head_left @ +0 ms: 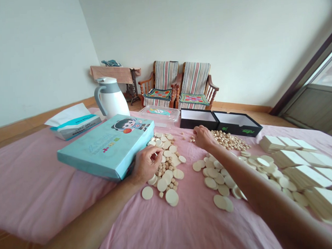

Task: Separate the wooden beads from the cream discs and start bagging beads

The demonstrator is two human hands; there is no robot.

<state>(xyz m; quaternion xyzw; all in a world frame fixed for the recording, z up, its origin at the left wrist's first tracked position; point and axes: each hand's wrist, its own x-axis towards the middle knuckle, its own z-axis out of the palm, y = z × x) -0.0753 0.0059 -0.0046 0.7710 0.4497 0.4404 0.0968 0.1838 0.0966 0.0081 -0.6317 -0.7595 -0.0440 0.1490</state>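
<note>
My left hand (147, 163) is closed in a pinch over a mixed heap of round wooden discs (162, 185) and small wooden beads (165, 166), beside a light blue box (101, 145). Something pale shows at its fingertips, too small to name. My right hand (204, 138) reaches farther out, its fingers curled down at the left edge of a pile of wooden beads (229, 139). Whatever it pinches is hidden. Below my right forearm spreads a larger pile of wooden discs (219, 178).
Two black open boxes (234, 130) and a clear plastic container (161, 117) stand at the back. Stacks of square wooden pieces (306, 176) fill the right side. A white and grey jug (114, 99) and a tissue pack (75, 124) stand behind the blue box on the pink tablecloth (191, 229).
</note>
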